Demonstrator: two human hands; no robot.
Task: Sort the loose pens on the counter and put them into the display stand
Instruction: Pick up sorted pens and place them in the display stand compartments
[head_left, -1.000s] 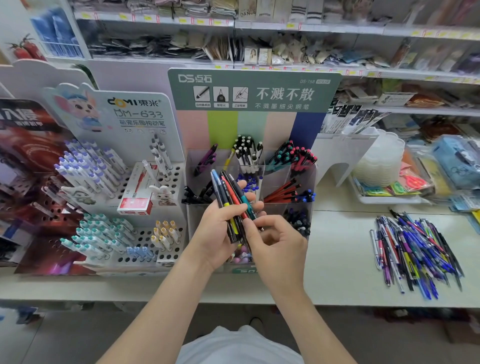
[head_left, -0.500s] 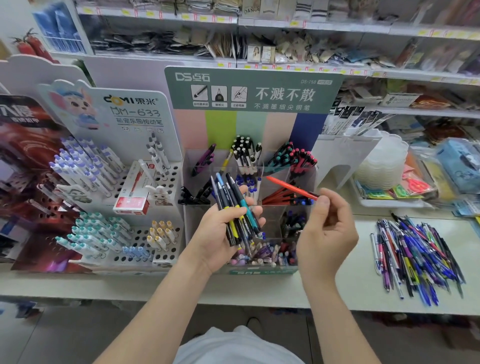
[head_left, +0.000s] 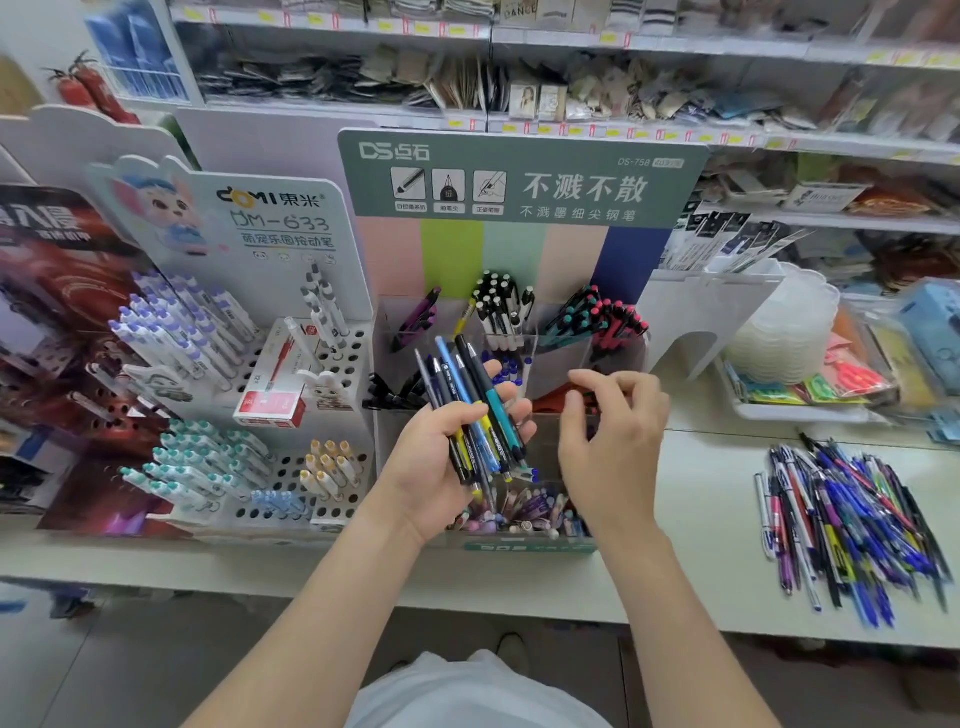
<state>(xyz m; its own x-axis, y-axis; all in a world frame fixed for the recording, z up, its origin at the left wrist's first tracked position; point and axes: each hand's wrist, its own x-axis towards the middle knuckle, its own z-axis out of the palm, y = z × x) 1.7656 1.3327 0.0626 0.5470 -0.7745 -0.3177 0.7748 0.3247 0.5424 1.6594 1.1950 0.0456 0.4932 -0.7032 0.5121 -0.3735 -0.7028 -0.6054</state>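
Bare forearms, white shirt
Left forearm (head_left: 322, 613) and right forearm (head_left: 670, 623) are uncovered up to the left grip (head_left: 436, 462) and right grip (head_left: 613, 441); a plain white shirt (head_left: 467, 696) shows between them below.

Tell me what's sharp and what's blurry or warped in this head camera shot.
Head view: the pen bundle in the left hand is fairly sharp; the right hand is slightly smeared; the loose pen pile is blurred; the shelf edges bow from wide-angle distortion; lighting is even, no strong glare.

Display stand (head_left: 519, 176) header reads DS-758; white card (head_left: 280, 223) beside it reads DM-633.
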